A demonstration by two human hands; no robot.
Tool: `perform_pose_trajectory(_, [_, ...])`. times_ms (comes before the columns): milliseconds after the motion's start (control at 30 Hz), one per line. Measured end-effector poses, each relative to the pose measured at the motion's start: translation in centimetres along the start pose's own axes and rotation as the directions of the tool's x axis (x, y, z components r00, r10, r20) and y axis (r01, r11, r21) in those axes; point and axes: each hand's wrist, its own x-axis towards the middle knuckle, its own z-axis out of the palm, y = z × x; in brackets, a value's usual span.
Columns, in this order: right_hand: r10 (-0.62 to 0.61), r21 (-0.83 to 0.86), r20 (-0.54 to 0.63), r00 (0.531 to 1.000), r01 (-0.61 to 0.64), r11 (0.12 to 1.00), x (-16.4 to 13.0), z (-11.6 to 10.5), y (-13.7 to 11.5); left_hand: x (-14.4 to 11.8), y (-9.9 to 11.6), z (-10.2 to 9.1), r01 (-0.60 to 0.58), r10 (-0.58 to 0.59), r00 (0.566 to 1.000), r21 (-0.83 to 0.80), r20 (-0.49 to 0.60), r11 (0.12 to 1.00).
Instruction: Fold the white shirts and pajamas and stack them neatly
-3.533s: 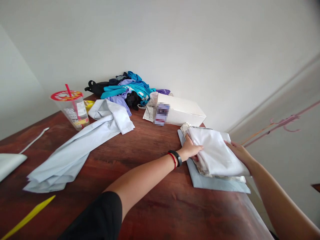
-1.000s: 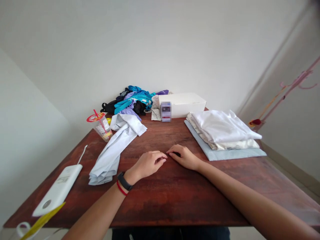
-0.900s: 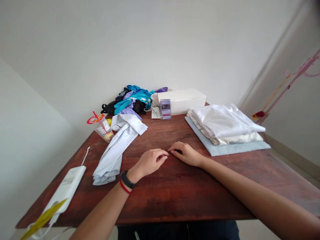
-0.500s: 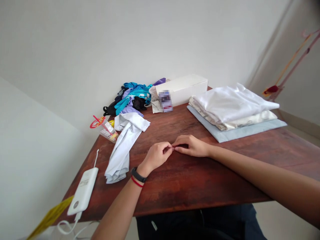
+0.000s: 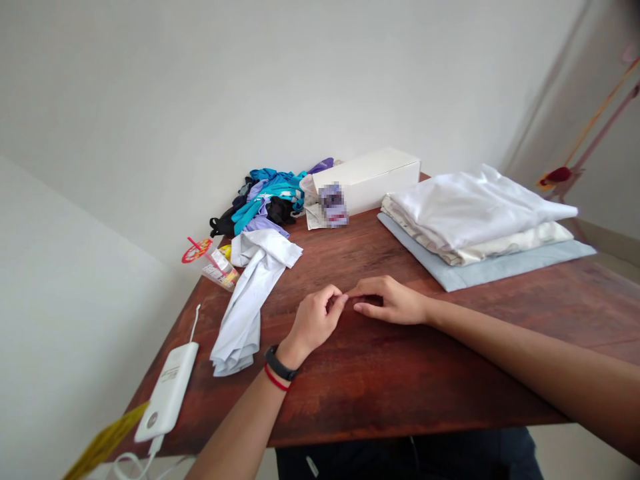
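My left hand [image 5: 320, 319] is above the middle of the brown wooden table [image 5: 400, 380], its fingers curled in and the thumb close to the index finger. I see nothing in it. The fingertips of my right hand [image 5: 393, 300] meet the left thumb and fingers, while its own thumb stands apart below, with nothing between. A crumpled white cloth garment [image 5: 250, 287] lies to the left of my left hand. Beyond my right hand is a stack of folded fabric, with a shiny white cloth [image 5: 465, 207] on top and a pale grey-blue piece [image 5: 520, 263] underneath.
At the back are a heap of blue, purple and black clothes [image 5: 270, 200] and a white box [image 5: 375, 177]. On the left, a plastic cup with a red straw [image 5: 217, 263] leans over near a white power bank [image 5: 170, 387] with cables. A wall borders the far edge.
My right thumb has parted from the fingertips where both hands met. My left hand stays nearly in place. The whole view has shifted slightly.
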Motion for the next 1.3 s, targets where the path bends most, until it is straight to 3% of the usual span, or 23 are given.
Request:
perform_pose_trajectory(267, [-0.017,0.021,-0.010,1.000,0.017,1.000,0.2,0.0,0.0,0.3,-1.0,-0.1,-0.140,0.144,0.988,-0.088,0.050,0.986])
perform_pose_trajectory(567, [0.015,0.017,-0.013,1.000,-0.014,1.000,0.2,0.1,-0.4,0.6,-1.7,0.5,-0.246,0.246,0.969,-0.024,-0.037,0.969])
perform_pose_trajectory(933, [0.028,0.004,-0.007,1.000,-0.028,1.000,0.1,0.3,-0.3,0.5,-1.4,0.5,-0.297,0.297,0.955,-0.035,0.014,0.954])
perform_pose_trajectory(1300, [0.124,0.048,-0.015,0.992,-0.123,0.991,0.0,0.5,-0.6,0.4,-1.0,-0.1,-0.386,0.388,0.921,0.190,0.027,0.903])
